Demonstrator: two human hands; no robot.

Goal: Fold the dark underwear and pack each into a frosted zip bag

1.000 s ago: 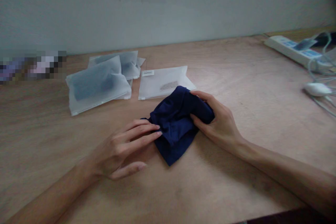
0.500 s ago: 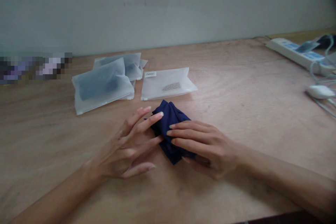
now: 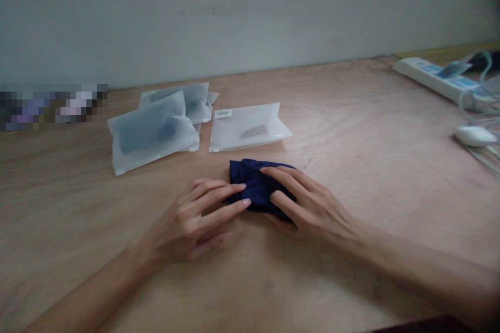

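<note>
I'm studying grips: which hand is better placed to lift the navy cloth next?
Probably the right hand: it covers more of the navy cloth; the left hand overlaps only its left part.

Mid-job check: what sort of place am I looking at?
Probably an indoor worktable or desk; whether home or workshop, I can't tell. The wooden tabletop against a plain wall, the power strip, and frosted bags beyond the dark-blue cloth suggest it.

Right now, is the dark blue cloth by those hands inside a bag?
No, the dark blue cloth is out in the open, partly covered by the left hand and the right hand.
</note>
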